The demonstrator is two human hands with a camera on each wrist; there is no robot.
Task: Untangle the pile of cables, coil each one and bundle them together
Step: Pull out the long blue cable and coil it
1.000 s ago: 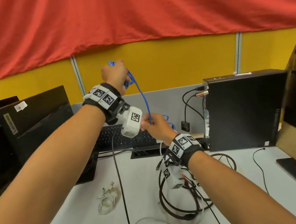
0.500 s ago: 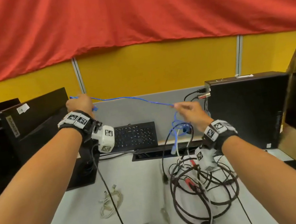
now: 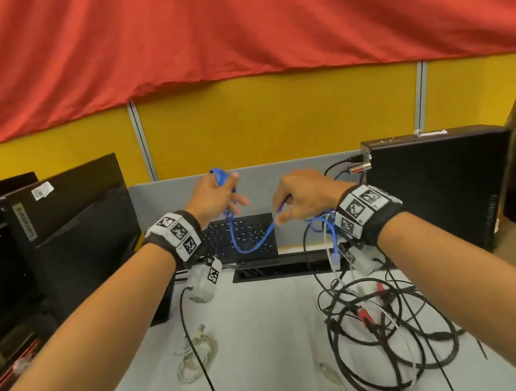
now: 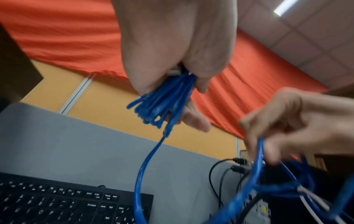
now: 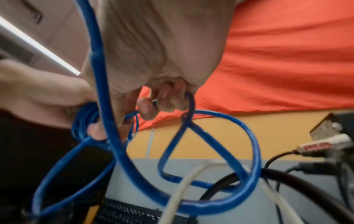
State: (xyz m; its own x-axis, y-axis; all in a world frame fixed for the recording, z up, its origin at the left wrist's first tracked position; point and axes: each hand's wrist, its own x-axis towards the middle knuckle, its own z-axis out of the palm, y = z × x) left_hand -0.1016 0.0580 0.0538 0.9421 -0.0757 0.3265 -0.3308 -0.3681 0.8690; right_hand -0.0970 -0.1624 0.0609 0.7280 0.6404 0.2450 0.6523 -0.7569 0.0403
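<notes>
My left hand [image 3: 216, 195] [image 4: 172, 72] is raised above the keyboard and grips a bunch of coiled loops of the blue cable [image 3: 251, 245] [image 4: 162, 104] [image 5: 191, 209]. From there the cable sags in a U and runs to my right hand [image 3: 304, 198] [image 5: 162, 100], whose curled fingers hold a further stretch of it. More blue loops hang under the right wrist. A tangled pile of black, white and red cables [image 3: 390, 336] lies on the desk below the right arm. A small coiled white cable [image 3: 195, 354] lies to the left.
A black keyboard [image 3: 223, 238] stands against the grey divider [image 3: 297, 172]. A black computer tower [image 3: 434, 187] with plugged-in cables is at right, black monitors [image 3: 76, 230] at left. A cable slot [image 3: 281, 267] cuts the grey desk [image 3: 267, 346] behind the pile.
Both hands have come together from a wide spread. The blue cable, taut between them half a second ago, now hangs slack in a loop.
</notes>
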